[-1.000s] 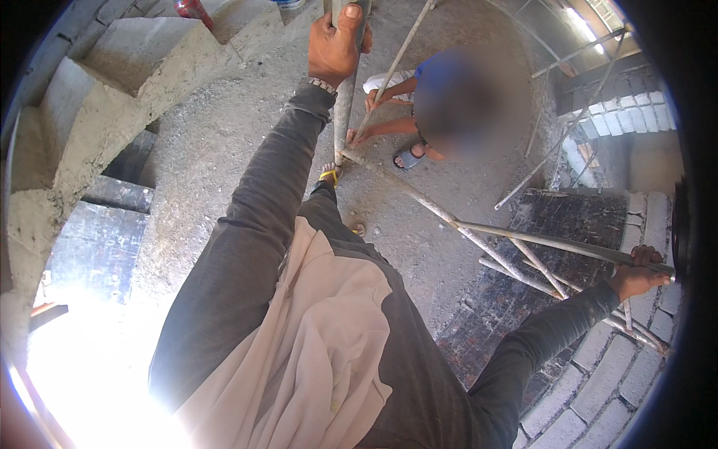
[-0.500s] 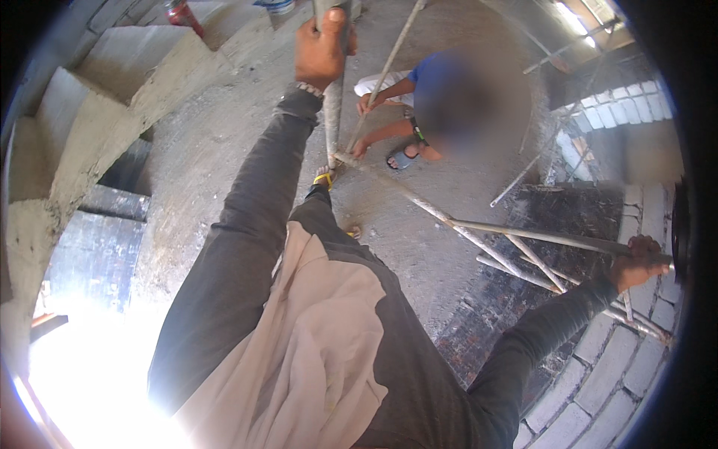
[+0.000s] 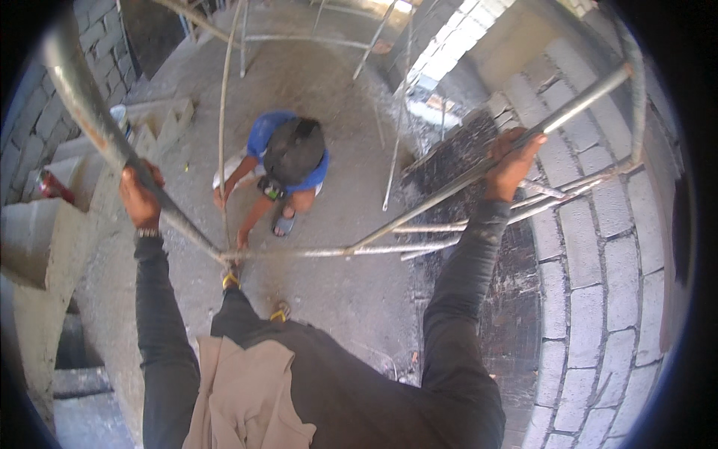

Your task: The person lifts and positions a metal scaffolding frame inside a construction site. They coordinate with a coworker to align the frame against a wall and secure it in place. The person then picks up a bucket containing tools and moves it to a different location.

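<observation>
My left hand is closed around a thick grey metal pole, which slants from the upper left down to the floor by my foot. With my right hand I grip a sloping metal tube, the diagonal brace of a scaffold frame. The frame's lower tube runs from the pole's foot toward the right. A co-worker in a blue shirt and dark cap crouches ahead of me. Both of that person's hands are at a thin upright tube whose lower end meets the pole's foot.
Concrete steps rise on the left, with a red can on one. A block wall stands close on the right, beside a dark stained board. More metal tubes stand farther back. My yellow-strapped sandals are near the pole's foot.
The view has shifted, bringing in more of the right wall and far floor. My left hand and pole now appear farther left and lower, my right hand higher. Both hands keep their grip.
</observation>
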Action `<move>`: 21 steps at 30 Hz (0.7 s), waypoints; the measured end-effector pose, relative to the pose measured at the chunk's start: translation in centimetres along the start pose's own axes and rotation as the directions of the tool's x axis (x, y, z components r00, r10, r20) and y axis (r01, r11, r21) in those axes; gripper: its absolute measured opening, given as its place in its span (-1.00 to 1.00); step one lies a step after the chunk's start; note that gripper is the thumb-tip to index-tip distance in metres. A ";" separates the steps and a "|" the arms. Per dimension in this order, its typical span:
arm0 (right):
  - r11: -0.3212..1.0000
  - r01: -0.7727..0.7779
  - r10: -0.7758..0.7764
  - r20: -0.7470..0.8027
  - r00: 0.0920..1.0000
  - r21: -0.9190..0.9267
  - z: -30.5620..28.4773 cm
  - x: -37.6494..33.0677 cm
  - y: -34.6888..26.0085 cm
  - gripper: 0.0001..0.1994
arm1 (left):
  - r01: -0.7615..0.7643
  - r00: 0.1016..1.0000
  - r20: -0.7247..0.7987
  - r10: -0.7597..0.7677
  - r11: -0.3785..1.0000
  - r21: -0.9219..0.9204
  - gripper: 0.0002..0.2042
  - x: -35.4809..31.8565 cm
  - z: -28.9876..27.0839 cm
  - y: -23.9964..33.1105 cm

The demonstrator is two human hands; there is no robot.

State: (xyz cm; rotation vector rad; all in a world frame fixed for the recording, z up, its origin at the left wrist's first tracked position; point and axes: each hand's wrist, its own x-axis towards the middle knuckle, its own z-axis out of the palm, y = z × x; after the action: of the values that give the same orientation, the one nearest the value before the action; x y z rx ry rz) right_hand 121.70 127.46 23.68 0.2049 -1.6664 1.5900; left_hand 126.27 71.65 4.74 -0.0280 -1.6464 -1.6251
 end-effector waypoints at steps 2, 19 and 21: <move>1.000 -0.010 0.011 -0.030 0.999 0.022 -0.1 0.3 0.2 -0.39 | 0.027 1.000 -0.012 -0.027 0.999 -0.025 -0.41 0.1 0.3 0.0; 0.995 -0.068 0.072 -0.053 0.996 0.074 -0.3 0.4 0.5 -0.38 | 0.094 0.996 0.004 -0.094 0.995 -0.045 -0.31 0.6 0.7 1.0; 0.996 -0.049 0.053 -0.051 0.997 0.079 -0.3 0.4 0.4 -0.37 | 0.083 0.996 0.023 -0.082 0.996 -0.032 -0.31 0.6 0.4 0.2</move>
State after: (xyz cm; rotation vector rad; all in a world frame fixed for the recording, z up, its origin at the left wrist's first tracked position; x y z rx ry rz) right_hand 121.26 127.97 23.58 0.1588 -1.5821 1.6856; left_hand 125.78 71.69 5.26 0.0061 -1.6565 -1.7199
